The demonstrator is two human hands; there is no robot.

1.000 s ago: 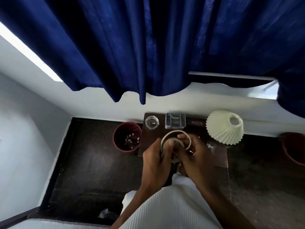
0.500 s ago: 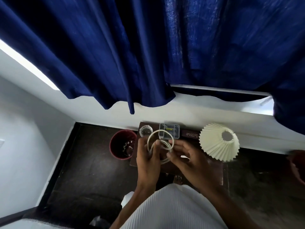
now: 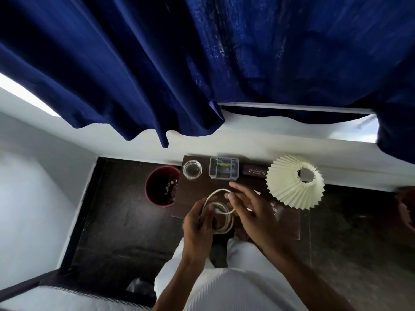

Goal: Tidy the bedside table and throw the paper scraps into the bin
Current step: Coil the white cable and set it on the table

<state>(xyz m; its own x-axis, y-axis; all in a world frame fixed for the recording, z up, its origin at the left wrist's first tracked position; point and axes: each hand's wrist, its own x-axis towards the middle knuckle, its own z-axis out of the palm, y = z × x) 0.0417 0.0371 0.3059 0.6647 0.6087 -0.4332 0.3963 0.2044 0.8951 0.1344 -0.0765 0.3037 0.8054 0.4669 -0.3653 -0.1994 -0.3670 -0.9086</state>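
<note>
My left grip (image 3: 197, 223) curls round the cable coil (image 3: 230, 223) over the tabletop's (image 3: 195, 194) near edge, and my right grip (image 3: 253, 212) pinches the top loop. Lose that pinch and the loops spring open, maybe clipping the glass jar (image 3: 192, 169).

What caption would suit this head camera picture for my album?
Left hand and right hand coil a white cable over the bedside table, by a bin.

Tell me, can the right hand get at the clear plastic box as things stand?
Probably yes. The right hand is just in front of the clear plastic box, with only bare table between them. But it seems to pinch the white cable, so it should release that first.
</note>
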